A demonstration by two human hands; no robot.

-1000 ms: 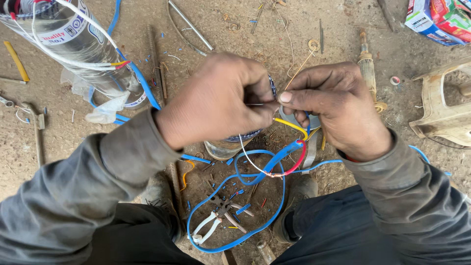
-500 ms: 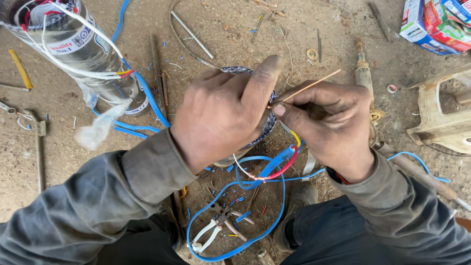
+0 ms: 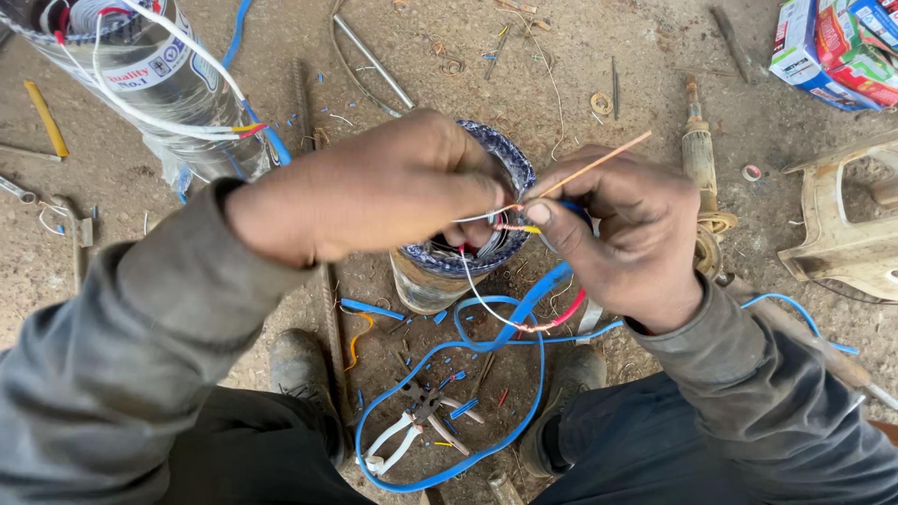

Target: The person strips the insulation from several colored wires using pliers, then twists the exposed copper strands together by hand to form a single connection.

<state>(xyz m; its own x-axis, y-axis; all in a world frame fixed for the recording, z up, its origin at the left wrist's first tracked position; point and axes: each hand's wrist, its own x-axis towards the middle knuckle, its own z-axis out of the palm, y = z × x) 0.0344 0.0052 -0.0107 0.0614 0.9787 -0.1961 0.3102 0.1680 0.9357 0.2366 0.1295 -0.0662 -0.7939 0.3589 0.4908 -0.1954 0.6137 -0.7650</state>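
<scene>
Head view, left hand (image 3: 374, 192) and right hand (image 3: 622, 238) meeting above the round blue-wound motor stator (image 3: 458, 257), fingers of both pinched together on thin bare copper wire (image 3: 589, 168), white-handled pliers (image 3: 412, 430) on dirt floor below stator, blue cable (image 3: 449, 374) looping around them.

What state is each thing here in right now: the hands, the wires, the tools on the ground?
Left hand: closed, pinching thin wires.
Right hand: closed, pinching the same wires.
Copper wire: bare, sticking out up and right.
Blue cable: looped loosely on the ground.
Pliers: lying on the ground, handles apart.
Metal cylinder: upright, open top, wires inside.
Cartons: lying at the top right.
</scene>
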